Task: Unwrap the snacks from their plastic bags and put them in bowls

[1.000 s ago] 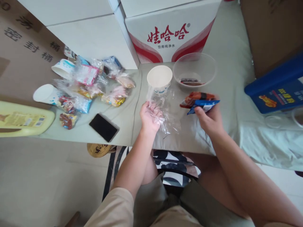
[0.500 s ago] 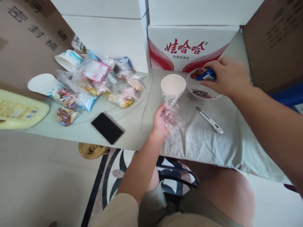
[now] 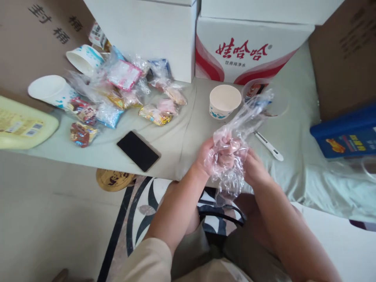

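A crumpled clear plastic bag point(image 3: 231, 183) is bunched between my two hands, above the front edge of the cloth-covered surface. My left hand point(image 3: 208, 156) is closed around its left side, with folds of film over the fingers. On the other side, my right hand point(image 3: 255, 166) grips it, its fingertips partly hidden behind the film. A loose end of the bag reaches up toward a clear plastic bowl point(image 3: 282, 102) holding small packets. Just beyond my hands stands a white paper cup point(image 3: 225, 101), upright. A white utility knife point(image 3: 269, 146) lies right of the bag.
Left lie a black phone point(image 3: 138, 151), several wrapped snacks point(image 3: 123, 76) and two tipped paper cups point(image 3: 51, 92). A pale yellow jug point(image 3: 28, 123) is at the far left. A white-and-red carton point(image 3: 249, 51) stands behind, and a blue package point(image 3: 346, 131) sits right.
My right hand has left the bowl and the blue packet it held, coming down to grip the plastic bag beside my left hand. The view has shifted slightly.
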Motion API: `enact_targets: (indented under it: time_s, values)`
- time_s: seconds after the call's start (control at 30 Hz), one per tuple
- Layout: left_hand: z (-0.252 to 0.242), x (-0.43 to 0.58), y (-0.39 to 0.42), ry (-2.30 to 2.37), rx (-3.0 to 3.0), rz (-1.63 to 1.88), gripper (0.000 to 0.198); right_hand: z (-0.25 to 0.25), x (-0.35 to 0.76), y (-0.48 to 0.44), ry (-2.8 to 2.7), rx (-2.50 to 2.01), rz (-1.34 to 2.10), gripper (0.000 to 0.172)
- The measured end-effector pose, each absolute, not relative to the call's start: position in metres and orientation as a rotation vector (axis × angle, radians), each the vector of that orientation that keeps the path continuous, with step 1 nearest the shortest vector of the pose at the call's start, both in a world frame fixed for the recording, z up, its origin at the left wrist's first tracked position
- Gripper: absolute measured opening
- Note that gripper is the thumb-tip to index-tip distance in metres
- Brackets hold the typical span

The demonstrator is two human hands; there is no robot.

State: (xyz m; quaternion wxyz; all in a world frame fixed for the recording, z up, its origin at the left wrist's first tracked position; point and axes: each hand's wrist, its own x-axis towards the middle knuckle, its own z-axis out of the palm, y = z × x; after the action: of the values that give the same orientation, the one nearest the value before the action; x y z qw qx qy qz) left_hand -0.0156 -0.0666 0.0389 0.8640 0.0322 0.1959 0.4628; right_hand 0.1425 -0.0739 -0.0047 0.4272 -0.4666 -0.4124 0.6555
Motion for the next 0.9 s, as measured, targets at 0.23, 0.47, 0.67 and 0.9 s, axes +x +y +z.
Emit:
enact_targets:
  time_s: [0.23, 0.47, 0.67, 0.9]
  values:
    - [0.012, -0.010, -0.041, 0.906, 0.304, 1.238, 0.042, -0.005, 0.162, -0.056, -0.774, -1.240, 1.222, 0.036]
    - [-0.009, -0.010, -0.027, 1.189, 0.834, 1.363, 0.036, -0.008, 0.185, -0.059, -1.060, -1.371, 1.091, 0.020]
    - [0.002, 0.001, -0.023, 1.335, 0.717, 1.325, 0.020, -0.010, 0.208, -0.049, -0.862, -1.286, 1.057, 0.051]
    - [0.010, -0.013, -0.017, 1.357, 0.499, 1.334, 0.021, -0.005, 0.224, -0.055, -0.947, -1.426, 1.129, 0.045]
